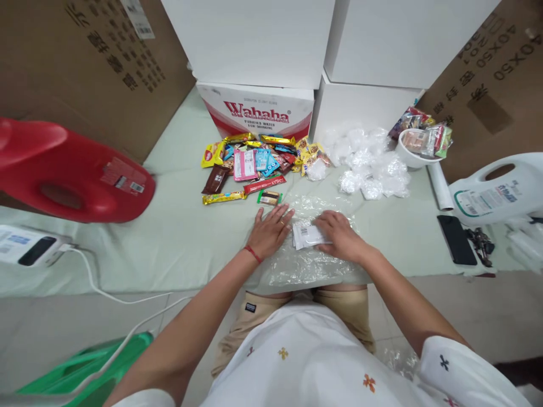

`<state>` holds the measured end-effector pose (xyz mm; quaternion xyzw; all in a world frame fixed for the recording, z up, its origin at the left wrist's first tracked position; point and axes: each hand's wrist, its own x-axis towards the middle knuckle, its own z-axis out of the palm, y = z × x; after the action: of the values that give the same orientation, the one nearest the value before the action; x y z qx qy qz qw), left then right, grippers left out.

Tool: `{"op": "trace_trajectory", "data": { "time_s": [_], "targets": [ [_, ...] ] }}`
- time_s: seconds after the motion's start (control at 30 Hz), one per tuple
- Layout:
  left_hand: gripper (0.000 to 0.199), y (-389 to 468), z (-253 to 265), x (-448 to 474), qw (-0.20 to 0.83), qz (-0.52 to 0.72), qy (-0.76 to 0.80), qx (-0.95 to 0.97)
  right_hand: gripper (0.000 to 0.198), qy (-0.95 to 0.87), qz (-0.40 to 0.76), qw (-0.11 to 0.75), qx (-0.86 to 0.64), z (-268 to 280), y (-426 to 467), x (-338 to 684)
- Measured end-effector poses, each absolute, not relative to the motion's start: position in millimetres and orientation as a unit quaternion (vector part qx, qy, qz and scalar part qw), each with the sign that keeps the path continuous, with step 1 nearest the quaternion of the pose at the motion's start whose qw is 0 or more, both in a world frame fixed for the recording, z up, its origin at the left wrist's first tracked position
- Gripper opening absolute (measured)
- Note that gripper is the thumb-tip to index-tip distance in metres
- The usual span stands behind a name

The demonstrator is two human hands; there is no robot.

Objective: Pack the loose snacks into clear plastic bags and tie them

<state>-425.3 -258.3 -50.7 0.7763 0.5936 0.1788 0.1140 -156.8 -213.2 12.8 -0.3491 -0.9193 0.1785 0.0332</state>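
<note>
A sheet of clear plastic wrap [292,270] lies spread at the table's front edge. On it rests a flat white packet [306,236] with a barcode, perhaps more than one layer. My right hand [341,237] grips the packet's right end, fingers curled over the far side and thumb along the near side. My left hand [271,232], with a red cord at the wrist, lies flat on the left part of the wrap, fingers stretched out. Just beyond its fingertips is a small green-edged snack pack [270,197].
A heap of wrapped snacks [254,161] lies before the Wahaha carton [258,110]. Crumpled clear plastic bundles [373,169] and a white bowl [409,158] sit back right. A red jug [85,175] stands left; a white jug [496,189] and black phone [457,240] are right.
</note>
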Motion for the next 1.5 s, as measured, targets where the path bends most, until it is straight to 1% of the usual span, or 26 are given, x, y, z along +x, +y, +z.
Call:
{"op": "trace_trajectory", "data": {
  "time_s": [0.07,0.13,0.23,0.3,0.33,0.37,0.43,0.57,0.63,0.7,0.8,0.83,0.9,0.93,0.97,1.07,1.17,1.27,1.33,1.43,1.47,1.5],
  "targets": [
    [0.05,-261.5,-42.5,-430.1,0.096,0.226,0.595,0.765,0.061,-0.915,0.187,0.113,-0.339,18.1,-224.0,-131.7],
    [0.051,-271.3,-29.2,-433.4,0.061,0.285,0.581,0.76,0.052,-0.911,0.199,0.154,-0.327,24.3,-240.4,-103.9],
    [0.062,-299.0,-12.4,-433.8,0.036,0.328,0.489,0.808,0.044,-0.909,0.205,0.139,-0.336,18.7,-267.9,-70.1],
    [0.067,-321.5,-12.3,-433.0,0.059,0.297,0.401,0.865,0.037,-0.906,0.199,0.129,-0.351,4.1,-281.9,-57.2],
    [0.065,-332.2,-16.0,-433.2,0.077,0.268,0.372,0.885,0.031,-0.904,0.196,0.133,-0.355,-4.6,-286.6,-53.7],
    [0.058,-341.5,-21.5,-434.0,0.093,0.241,0.36,0.896,0.025,-0.903,0.195,0.142,-0.356,-13.0,-289.5,-51.8],
    [0.04,-354.6,-34.4,-438.1,0.123,0.205,0.374,0.896,0.016,-0.9,0.198,0.168,-0.352,-25.7,-290.5,-51.4],
    [0.019,-357.7,-46.7,-448.9,0.187,0.215,0.413,0.865,0.017,-0.889,0.221,0.207,-0.343,-25.4,-281.3,-53.8],
    [0.018,-352.8,-44.5,-451.0,0.219,0.234,0.422,0.848,0.019,-0.885,0.24,0.205,-0.341,-15.8,-276.7,-53.8],
    [0.021,-348.2,-41.0,-450.7,0.245,0.247,0.435,0.83,0.022,-0.886,0.25,0.183,-0.345,-6.7,-275.6,-54.0],
    [0.021,-345.8,-38.0,-448.5,0.267,0.259,0.456,0.808,0.052,-0.898,0.228,0.126,-0.353,-4.6,-280.8,-55.6],
    [0.021,-346.2,-37.5,-447.9,0.271,0.264,0.461,0.803,0.051,-0.901,0.217,0.113,-0.358,-7.2,-283.6,-56.0],
    [0.021,-347.6,-35.3,-446.9,0.282,0.27,0.469,0.793,0.031,-0.897,0.206,0.111,-0.375,-14.0,-288.6,-55.5],
    [0.022,-348.0,-33.3,-446.5,0.288,0.272,0.473,0.787,0.023,-0.891,0.208,0.123,-0.385,-16.5,-290.3,-54.5],
    [0.022,-347.8,-30.5,-446.2,0.295,0.275,0.478,0.781,0.021,-0.882,0.216,0.14,-0.394,-17.5,-291.1,-53.2],
    [0.022,-340.1,-19.1,-445.4,0.303,0.287,0.496,0.762,0.022,-0.853,0.26,0.198,-0.408,-9.6,-286.2,-50.2],
    [0.022,-317.1,-11.1,-445.7,0.276,0.301,0.528,0.744,0.024,-0.818,0.304,0.222,-0.435,5.3,-267.5,-53.6],
    [0.022,-281.6,-14.3,-445.5,0.237,0.307,0.57,0.724,0.028,-0.78,0.3,0.205,-0.51,13.2,-237.0,-63.1],
    [0.02,-257.1,-21.4,-443.0,0.213,0.294,0.593,0.719,0.029,-0.767,0.263,0.144,-0.568,15.0,-215.5,-71.6],
    [0.016,-230.6,-32.5,-434.8,0.188,0.248,0.618,0.722,0.028,-0.778,0.156,0.021,-0.608,21.0,-190.2,-89.9],
    [0.014,-226.1,-35.2,-431.3,0.182,0.234,0.627,0.72,0.029,-0.788,0.117,0.007,-0.605,24.5,-183.8,-98.6],
    [0.013,-223.9,-37.3,-427.7,0.173,0.224,0.64,0.714,0.031,-0.802,0.085,0.011,-0.591,28.1,-178.0,-108.8]
  ]
}}
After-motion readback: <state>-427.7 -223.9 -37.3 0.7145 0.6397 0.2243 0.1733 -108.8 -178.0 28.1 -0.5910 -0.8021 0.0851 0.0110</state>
